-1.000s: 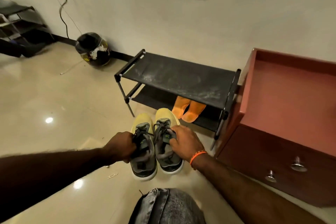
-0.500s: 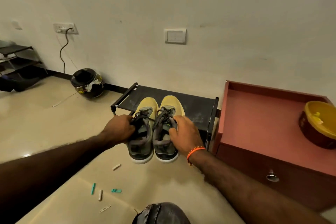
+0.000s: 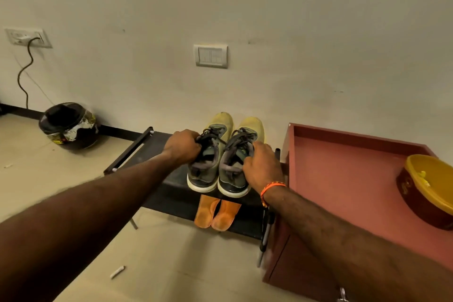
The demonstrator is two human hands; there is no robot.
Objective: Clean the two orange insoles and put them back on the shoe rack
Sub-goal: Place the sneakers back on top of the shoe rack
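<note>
Two orange insoles (image 3: 217, 214) lie side by side on the lower shelf of the black shoe rack (image 3: 171, 200), their heels toward me. Above them, over the rack's top shelf, I hold a pair of yellow and grey sneakers. My left hand (image 3: 182, 146) grips the left sneaker (image 3: 208, 167) by its laces and tongue. The right sneaker (image 3: 236, 167) is gripped at its collar by my right hand (image 3: 261, 167), which wears an orange wrist thread. The sneakers' heels hide the insoles' front ends.
A red cabinet (image 3: 348, 179) stands right against the rack, with a yellow-lined bowl (image 3: 429, 189) on top. A black helmet (image 3: 69, 126) sits on the floor at left by the wall. Small scraps (image 3: 117, 272) lie on the tiled floor.
Both hands have lifted the sneakers from the floor up and forward over the rack's top shelf. The view has risen, so the insoles show below the sneakers again.
</note>
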